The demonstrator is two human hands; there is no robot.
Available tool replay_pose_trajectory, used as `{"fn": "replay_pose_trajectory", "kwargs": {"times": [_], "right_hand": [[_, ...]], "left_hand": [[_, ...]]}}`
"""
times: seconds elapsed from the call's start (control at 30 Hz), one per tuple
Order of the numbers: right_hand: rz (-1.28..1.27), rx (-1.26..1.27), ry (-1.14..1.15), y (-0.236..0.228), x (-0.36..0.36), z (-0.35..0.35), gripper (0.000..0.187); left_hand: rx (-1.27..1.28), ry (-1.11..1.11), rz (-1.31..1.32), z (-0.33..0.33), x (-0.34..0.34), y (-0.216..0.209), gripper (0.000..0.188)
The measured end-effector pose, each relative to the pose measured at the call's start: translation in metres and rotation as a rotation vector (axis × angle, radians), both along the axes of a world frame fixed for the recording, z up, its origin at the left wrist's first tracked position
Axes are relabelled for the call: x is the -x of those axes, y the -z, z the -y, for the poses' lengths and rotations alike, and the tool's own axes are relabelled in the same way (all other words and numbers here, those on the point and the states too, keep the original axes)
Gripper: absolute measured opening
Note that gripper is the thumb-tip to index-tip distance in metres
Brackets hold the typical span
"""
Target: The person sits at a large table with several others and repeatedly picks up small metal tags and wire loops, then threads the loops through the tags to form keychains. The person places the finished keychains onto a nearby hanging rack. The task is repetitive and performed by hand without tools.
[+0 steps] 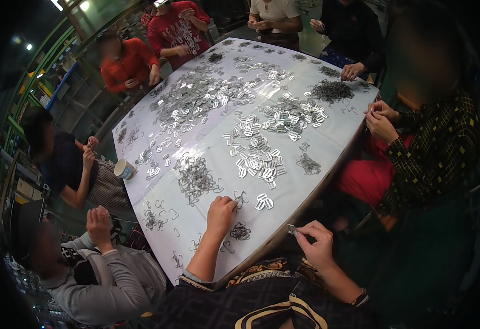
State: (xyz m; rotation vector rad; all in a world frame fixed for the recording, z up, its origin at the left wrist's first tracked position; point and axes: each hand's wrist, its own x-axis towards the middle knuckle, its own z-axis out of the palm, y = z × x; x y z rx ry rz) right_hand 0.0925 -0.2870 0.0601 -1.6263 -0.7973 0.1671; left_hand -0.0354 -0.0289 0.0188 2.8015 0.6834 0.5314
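My left hand (221,217) reaches over the white table (289,189), its fingers pinched at a thin wire hook (241,198). Off the table's near edge, my right hand (318,241) holds a small silvery metal buckle (291,229) between thumb and fingers. Three or so flat slotted metal buckles (263,202) lie just right of my left hand. Close to my left wrist is a small dark heap of wire hooks (240,231), and a larger tangled heap of hooks (195,178) lies beyond that hand.
Large spreads of metal buckles (259,156) cover the table's middle. A dark hook pile (332,91) is at the far right. A paper cup (123,169) stands at the left edge. Several people sit around the table; a person in grey sleeves (116,285) is close on my left.
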Motion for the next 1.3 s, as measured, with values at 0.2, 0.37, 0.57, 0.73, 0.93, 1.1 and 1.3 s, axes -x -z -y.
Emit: {"fn": "replay_pose_trajectory", "kwargs": {"times": [0.2,0.37,0.57,0.73,0.93,1.1,1.3], "right_hand": [[0.007,0.0,0.0,0.001,0.002,0.002,0.011],[-0.006,-0.002,-0.002,0.002,0.002,0.004,0.011],[-0.012,0.007,-0.031,0.001,0.004,0.001,0.011],[-0.016,0.016,-0.025,0.003,0.008,0.002,0.011],[-0.015,0.008,-0.037,0.005,0.008,0.001,0.011],[-0.003,0.006,-0.04,0.005,0.009,0.0,0.01],[-0.02,0.013,-0.04,0.007,0.01,0.0,0.01]], "left_hand": [[-0.022,0.079,-0.137,-0.004,-0.016,0.005,0.013],[0.022,-0.024,-0.03,-0.005,-0.009,-0.005,0.009],[-0.042,-0.055,-0.193,0.003,-0.019,0.001,0.007],[-0.092,-0.003,-0.212,-0.002,-0.027,0.02,0.007],[0.282,-0.031,-0.06,-0.009,-0.021,-0.006,0.011],[0.442,-0.134,0.046,-0.022,-0.023,-0.007,0.014],[0.237,-0.043,-0.075,-0.011,-0.02,-0.008,0.011]]}}
